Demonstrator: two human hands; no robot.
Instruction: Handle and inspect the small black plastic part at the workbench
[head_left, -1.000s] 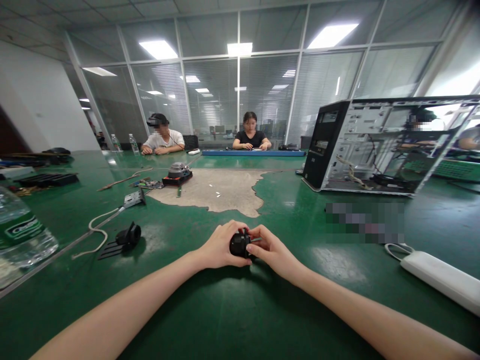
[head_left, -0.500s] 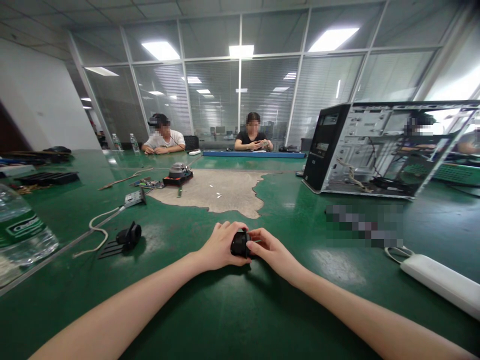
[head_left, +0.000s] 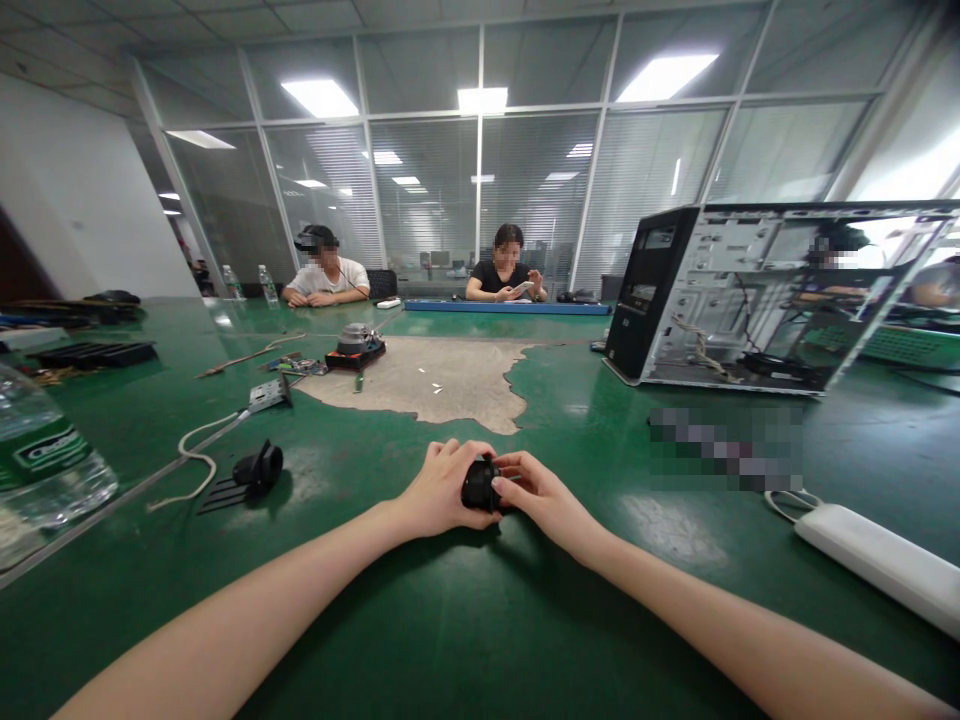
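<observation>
Two bare hands hold one black rounded part [head_left: 477, 485] at the near middle of the green desk [head_left: 450, 630]; whether it touches the surface cannot be told. Left hand [head_left: 437, 492]: grip curved around the body. Right hand [head_left: 546, 502]: narrow grip, thumb and fingers at the rim. Judged light, stiff, somewhat slippery, with edges possibly fragile. Recommended hold: thick body, rim only lightly pinched.

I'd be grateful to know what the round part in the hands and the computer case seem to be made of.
The round part: probably black plastic, going by its dark, moulded-looking body. The computer case: likely bare sheet metal inside, from the grey sheen and punched holes; its black front could be plastic.
</observation>
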